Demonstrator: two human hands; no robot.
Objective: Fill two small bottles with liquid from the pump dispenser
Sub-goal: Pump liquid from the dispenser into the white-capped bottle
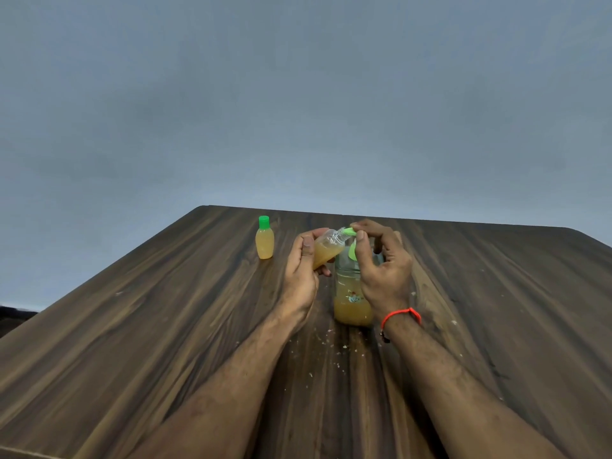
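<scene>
A clear pump dispenser (351, 306) stands on the wooden table (165, 326), about a third full of orange-yellow liquid. My right hand (381, 266) rests on its green pump head (351, 251), fingers curled over the top. My left hand (303, 270) holds a small uncapped bottle (328, 248), tilted with its neck against the green spout; this bottle is partly filled with the same liquid. A second small bottle (264, 240), full and closed with a green cap, stands upright to the left.
Small white crumbs (331, 346) are scattered on the table in front of the dispenser. The table's far edge runs just behind the bottles, with a plain grey wall beyond. A red thread band circles my right wrist (400, 314).
</scene>
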